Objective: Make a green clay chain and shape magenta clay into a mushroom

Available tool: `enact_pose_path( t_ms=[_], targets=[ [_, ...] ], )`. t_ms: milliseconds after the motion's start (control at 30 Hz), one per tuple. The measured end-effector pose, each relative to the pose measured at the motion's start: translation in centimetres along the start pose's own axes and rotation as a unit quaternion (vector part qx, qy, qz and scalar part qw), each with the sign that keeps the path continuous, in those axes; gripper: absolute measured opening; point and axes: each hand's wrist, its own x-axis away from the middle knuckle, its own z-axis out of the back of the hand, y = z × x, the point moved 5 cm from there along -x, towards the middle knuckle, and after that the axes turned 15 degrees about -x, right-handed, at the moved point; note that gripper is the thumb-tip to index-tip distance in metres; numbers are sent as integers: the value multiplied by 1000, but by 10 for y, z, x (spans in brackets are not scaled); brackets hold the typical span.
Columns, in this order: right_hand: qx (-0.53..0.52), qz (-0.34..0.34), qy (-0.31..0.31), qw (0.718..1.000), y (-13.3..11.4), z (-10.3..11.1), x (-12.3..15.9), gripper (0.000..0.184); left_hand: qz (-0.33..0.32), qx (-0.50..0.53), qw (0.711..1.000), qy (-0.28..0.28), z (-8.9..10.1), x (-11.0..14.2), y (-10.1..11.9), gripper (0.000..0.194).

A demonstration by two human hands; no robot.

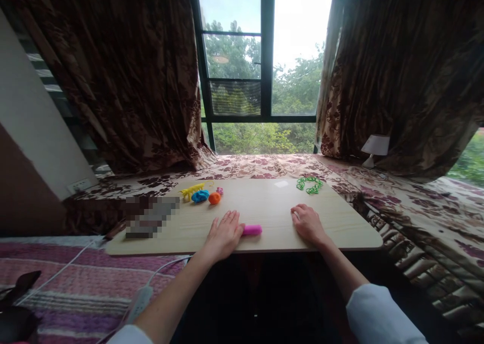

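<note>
My left hand (226, 233) lies flat near the front edge of the pale wooden table (272, 208), fingers stretched forward. Its thumb side touches a pink cylinder (252, 230), which looks like rolled modelling clay; the cylinder's left end is hidden by the hand. My right hand (307, 223) rests on the table to the right, fingers slightly bent and apart, with nothing in it. Beyond my left hand sit an orange lump (214, 198), a blue lump (200, 196), a yellow many-legged figure (192, 190) and a small pink piece (220, 190). A green looped chain (309, 185) lies at the back right.
A blurred-out flat object (151, 220) lies on the table's left side. A small white paper (281, 184) is at the back edge. A white lamp (375, 146) stands on the floral-covered sill. A power strip (139, 303) with a cable lies at lower left.
</note>
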Motion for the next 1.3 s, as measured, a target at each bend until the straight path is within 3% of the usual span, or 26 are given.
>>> enact_pose_path(
  t_ms=[167, 267, 367, 500, 667, 800, 1000, 1100, 1200, 1300],
  targets=[
    [4, 6, 7, 1000, -1, 3, -1, 25, 20, 13, 1000, -7, -2, -49, -7, 52],
    [-11, 16, 16, 1000, -4, 3, 0, 24, 26, 13, 999, 13, -1, -61, -8, 47],
    [-53, 52, 4, 997, -24, -6, 5, 24, 26, 19, 999, 29, 0, -52, -6, 45],
    [-127, 124, -26, 984, -73, -24, 15, 27, 15, 28, 998, 49, 5, -25, -3, 44],
    [-182, 176, -116, 960, -109, -30, 23, 28, -38, 115, 988, 100, 20, 5, 5, 38],
    [-182, 202, -146, 951, -108, -17, 23, 23, -80, 177, 973, 124, 33, 8, 18, 27],
    [-157, 169, -66, 971, -77, 3, 15, 18, -83, 227, 961, 137, 42, -7, 36, 37],
    [-149, 162, -87, 972, -66, 6, 13, 15, -63, 221, 964, 133, 38, -10, 37, 32],
    [-173, 136, -96, 971, -71, 7, -3, 22, -54, 220, 962, 150, 35, -7, 37, 25],
    [-193, 57, -35, 979, -88, -4, -34, 33, -44, 215, 963, 159, 35, -6, 39, 23]
  ],
)
